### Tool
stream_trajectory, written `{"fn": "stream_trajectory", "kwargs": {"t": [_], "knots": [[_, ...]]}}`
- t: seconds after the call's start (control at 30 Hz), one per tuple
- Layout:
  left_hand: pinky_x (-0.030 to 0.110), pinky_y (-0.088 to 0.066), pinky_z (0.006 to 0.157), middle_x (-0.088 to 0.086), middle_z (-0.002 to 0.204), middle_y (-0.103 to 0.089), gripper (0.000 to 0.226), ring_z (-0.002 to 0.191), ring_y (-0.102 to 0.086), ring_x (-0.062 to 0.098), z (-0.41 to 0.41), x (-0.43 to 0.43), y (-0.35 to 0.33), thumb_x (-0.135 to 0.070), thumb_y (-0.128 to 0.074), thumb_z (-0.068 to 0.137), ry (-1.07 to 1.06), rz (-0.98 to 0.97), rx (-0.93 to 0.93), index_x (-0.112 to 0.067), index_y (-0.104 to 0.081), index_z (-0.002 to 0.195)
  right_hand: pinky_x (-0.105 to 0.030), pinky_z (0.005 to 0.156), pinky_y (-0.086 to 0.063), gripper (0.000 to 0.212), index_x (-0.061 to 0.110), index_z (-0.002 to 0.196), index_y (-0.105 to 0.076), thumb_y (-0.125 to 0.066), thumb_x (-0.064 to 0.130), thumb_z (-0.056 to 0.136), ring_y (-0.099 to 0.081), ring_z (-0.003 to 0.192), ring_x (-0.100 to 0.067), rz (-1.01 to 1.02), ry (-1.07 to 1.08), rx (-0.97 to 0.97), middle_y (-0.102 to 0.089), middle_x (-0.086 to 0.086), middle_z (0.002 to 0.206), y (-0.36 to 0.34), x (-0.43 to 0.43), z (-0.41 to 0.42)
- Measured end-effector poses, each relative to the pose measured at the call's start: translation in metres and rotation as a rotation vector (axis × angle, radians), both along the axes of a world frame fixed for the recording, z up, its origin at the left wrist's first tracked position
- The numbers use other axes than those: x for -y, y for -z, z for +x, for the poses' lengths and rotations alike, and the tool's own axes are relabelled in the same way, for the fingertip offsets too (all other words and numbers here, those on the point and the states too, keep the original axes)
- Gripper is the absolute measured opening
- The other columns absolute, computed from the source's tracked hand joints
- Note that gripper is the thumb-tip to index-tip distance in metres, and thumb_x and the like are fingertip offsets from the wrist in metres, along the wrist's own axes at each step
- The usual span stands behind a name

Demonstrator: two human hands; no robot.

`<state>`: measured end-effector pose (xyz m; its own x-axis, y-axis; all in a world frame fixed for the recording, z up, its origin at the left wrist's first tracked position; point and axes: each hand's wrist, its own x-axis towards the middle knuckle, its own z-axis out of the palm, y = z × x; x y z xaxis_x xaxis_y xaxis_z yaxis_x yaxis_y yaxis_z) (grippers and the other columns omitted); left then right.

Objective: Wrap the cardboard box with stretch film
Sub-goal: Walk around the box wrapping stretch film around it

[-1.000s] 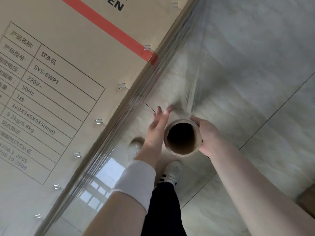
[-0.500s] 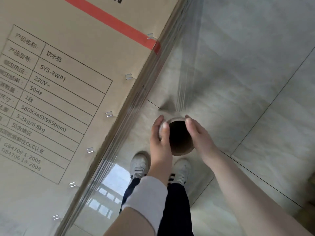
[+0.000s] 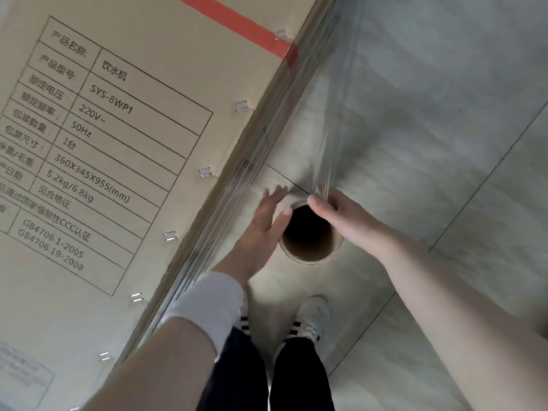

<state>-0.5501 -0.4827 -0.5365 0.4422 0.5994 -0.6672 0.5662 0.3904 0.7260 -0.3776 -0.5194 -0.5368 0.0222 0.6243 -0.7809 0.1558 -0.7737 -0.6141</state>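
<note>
1. Right, the box (image 3: 133,129) stands tall on the left, one long edge running up the frame. The film (image 3: 326,99) stretches taut from that edge down to the roll (image 3: 305,257), which is held just beside the box, above the floor (image 3: 459,129).
2. The right hand (image 3: 341,216) has the roll. Its thumb is hooked over the core's rim and its fingers are wrapped round the far side, which looks a firm hold.
3. The left hand (image 3: 261,226) is flat, fingers straight, gripping nothing. Its thumb lies at the near rim, but the hand is blurred, so I can't tell if the palm touches the roll.
4. The film is thin, soft and clingy. I'd say it ropes up or tears if pulled unevenly, so the tension wants to be steady.
5. The roll looks light, with a stiff cardboard core. It is best taken at the ends, a thumb in the core and a palm on the side as a brake, so it can turn freely.
6. The box is stiff cardboard, stapled (image 3: 241,105) down the seam. It is tall and narrow, so it could shift or tip if the film is hauled hard.
7. The roll is seen end-on, so its body is out of sight and the film left on it can't be told.
8. The box's top and foot are cut off by the frame. Film is bunched in streaks along the edge, but whether any covers the printed face is hard to make out.
</note>
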Motion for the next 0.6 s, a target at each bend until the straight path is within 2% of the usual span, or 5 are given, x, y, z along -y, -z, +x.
{"fn": "stream_trajectory", "kwargs": {"t": [0.17,0.3,0.4,0.5,0.6], "knots": [[0.005,-0.029,0.095,-0.015,0.123,-0.055,0.048,0.118,-0.046,0.001,-0.001,0.000,0.015,-0.048,-0.029,0.092,0.050,0.029,0.054,-0.029,-0.046,0.132,-0.030,0.104,-0.036,0.061,0.014,0.135,-0.043,-0.038,0.056,0.092,-0.046,0.124,-0.007,0.036,0.497,-0.103,-0.048,0.001,0.140,0.003,0.046,-0.027],[0.006,-0.033,0.094,-0.007,0.124,-0.056,0.049,0.118,-0.048,0.005,-0.002,0.034,0.011,-0.044,-0.028,0.093,-0.106,0.083,0.019,-0.022,-0.045,0.133,-0.034,0.108,-0.038,0.092,0.020,0.138,-0.041,-0.046,0.081,0.070,-0.046,0.128,-0.010,0.013,0.536,-0.078,-0.049,0.003,0.140,0.004,0.062,-0.056],[0.015,-0.037,0.101,-0.006,0.130,-0.055,0.056,0.121,-0.047,0.003,-0.015,0.059,0.005,-0.048,-0.025,0.091,-0.298,0.118,0.008,-0.020,-0.043,0.136,-0.002,0.086,-0.039,0.048,0.015,0.124,-0.054,-0.043,0.051,0.093,-0.054,0.106,-0.004,0.063,0.430,-0.021,-0.059,0.006,0.117,0.000,0.056,-0.057],[0.003,-0.034,0.095,-0.005,0.133,-0.052,0.056,0.121,-0.045,0.000,-0.025,0.082,-0.006,-0.051,-0.020,0.095,-0.434,0.130,-0.029,-0.022,-0.038,0.139,-0.020,0.089,-0.042,0.038,0.021,0.114,-0.057,-0.046,0.050,0.092,-0.055,0.102,-0.012,0.065,0.237,-0.055,-0.062,0.005,0.110,-0.003,0.054,-0.057],[0.001,-0.032,0.091,-0.006,0.136,-0.048,0.063,0.124,-0.043,0.004,-0.027,0.105,-0.009,-0.055,-0.020,0.086,-0.526,0.076,-0.106,-0.025,-0.034,0.140,-0.018,0.088,-0.039,0.035,0.025,0.115,-0.055,-0.052,0.048,0.090,-0.053,0.103,-0.004,0.040,0.067,-0.035,-0.059,0.013,0.105,0.001,0.048,-0.056]]}}
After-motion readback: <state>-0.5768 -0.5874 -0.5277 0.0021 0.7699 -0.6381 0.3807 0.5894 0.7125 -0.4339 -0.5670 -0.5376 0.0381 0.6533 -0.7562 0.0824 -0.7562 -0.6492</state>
